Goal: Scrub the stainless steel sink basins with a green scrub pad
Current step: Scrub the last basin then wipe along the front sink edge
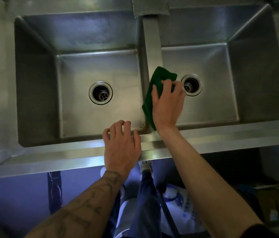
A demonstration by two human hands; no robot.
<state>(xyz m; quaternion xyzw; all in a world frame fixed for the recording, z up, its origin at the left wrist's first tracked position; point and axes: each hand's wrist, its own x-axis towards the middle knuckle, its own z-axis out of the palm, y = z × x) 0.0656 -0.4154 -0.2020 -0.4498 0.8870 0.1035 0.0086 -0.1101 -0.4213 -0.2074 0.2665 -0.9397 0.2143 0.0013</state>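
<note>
Scrubbing of the sink (37,86) seems to be at the divider (152,40) between basins, left hand (121,146) resting on the near rim (66,149) with fingers apart and empty, right hand (167,107) with fingers clamped on the green scrub pad (159,78); next, I judge, firm strokes toward the stained near corner (144,125), though the palm hides the pad's contact.

Cool bluish-violet light is pooling on the smooth floor (15,194). A blotchy grey metal leg (54,191) is standing at the left. Right of centre, a crumpled white plastic bag with blue print (181,203) is lying there, with a dark hose (167,215) crossing it, and brown cardboard boxes (269,200) are sitting in shadow at the far right.
</note>
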